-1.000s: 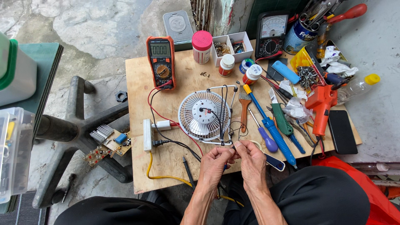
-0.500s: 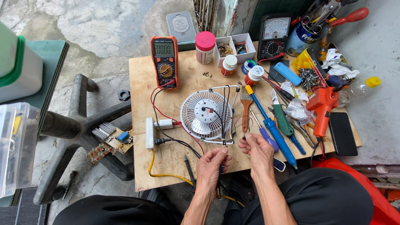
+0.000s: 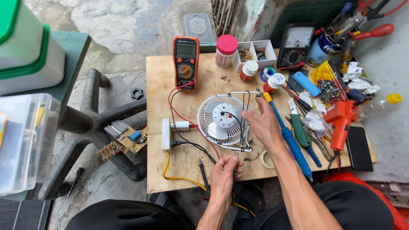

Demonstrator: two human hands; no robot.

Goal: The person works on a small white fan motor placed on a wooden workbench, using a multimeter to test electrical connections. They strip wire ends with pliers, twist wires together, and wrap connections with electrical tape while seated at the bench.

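Note:
A small white fan (image 3: 219, 120) lies face-up on a wooden board (image 3: 162, 76), with a thin black wire running out of its hub. My left hand (image 3: 225, 172) sits at the board's near edge and pinches the end of a thin dark wire (image 3: 233, 181) between thumb and fingers. My right hand (image 3: 261, 121) hovers over the fan's right side, by its wire stand, fingers spread and holding nothing. A roll of tape (image 3: 267, 158) lies just below that wrist.
An orange multimeter (image 3: 186, 62) with red and black leads stands behind the fan. A white power strip (image 3: 166, 134) lies left of it. Blue screwdrivers (image 3: 289, 138), jars, an orange glue gun (image 3: 341, 121) and a phone (image 3: 358, 148) crowd the right side. Plastic bins (image 3: 25, 106) stand left.
My right hand has lifted from the near edge and moved up over the fan's right side, opening its fingers. My left hand stayed low, keeping the wire end.

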